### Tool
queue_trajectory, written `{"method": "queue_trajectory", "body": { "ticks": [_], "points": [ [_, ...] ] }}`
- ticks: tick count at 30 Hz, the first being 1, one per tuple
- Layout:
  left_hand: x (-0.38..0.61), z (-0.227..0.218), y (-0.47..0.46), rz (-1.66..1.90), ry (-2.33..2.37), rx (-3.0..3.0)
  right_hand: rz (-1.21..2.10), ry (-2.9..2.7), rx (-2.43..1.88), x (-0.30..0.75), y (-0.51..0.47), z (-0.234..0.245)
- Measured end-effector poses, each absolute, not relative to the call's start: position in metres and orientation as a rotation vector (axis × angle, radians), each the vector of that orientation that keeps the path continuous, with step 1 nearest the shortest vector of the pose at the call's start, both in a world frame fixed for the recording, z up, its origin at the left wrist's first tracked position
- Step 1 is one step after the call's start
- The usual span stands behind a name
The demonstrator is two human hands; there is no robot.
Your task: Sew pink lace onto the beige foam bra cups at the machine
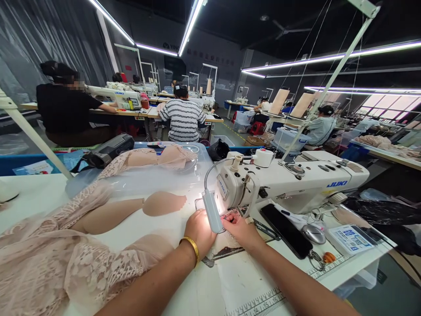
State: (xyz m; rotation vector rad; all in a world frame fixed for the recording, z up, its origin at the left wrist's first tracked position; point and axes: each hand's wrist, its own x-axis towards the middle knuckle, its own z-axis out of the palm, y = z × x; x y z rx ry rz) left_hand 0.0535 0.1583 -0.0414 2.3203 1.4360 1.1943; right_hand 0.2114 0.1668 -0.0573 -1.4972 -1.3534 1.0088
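Note:
Both hands are at the needle end of a white JUKI sewing machine [296, 175]. My left hand [199, 230], with a gold bracelet at the wrist, rests by the machine's plate; its fingertips are hidden behind the grey lamp [213, 213]. Close beside the needle area, my right hand [241, 229] has its thumb and fingers pinched together. Whatever lies between them is too small and covered to make out. To the left of my hands lie beige bra cups [164, 204] and a spread of beige lace fabric [98, 272].
Right of the hands lie a black phone [286, 230], a computer mouse [313, 234], and a blue-white box [350, 239]. A clear plastic sheet [184, 175] lies behind the cups. A person in a striped shirt [182, 116] and one in black [67, 105] sit at machines ahead.

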Motion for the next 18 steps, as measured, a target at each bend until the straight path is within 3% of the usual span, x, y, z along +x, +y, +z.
{"method": "queue_trajectory", "body": {
  "ticks": [18],
  "points": [
    [0.0523, -0.0425, 0.1579, 1.135, 1.442, 2.335, 0.904, -1.355, -1.637, 0.2053, 0.1663, -0.0488]
  ]
}}
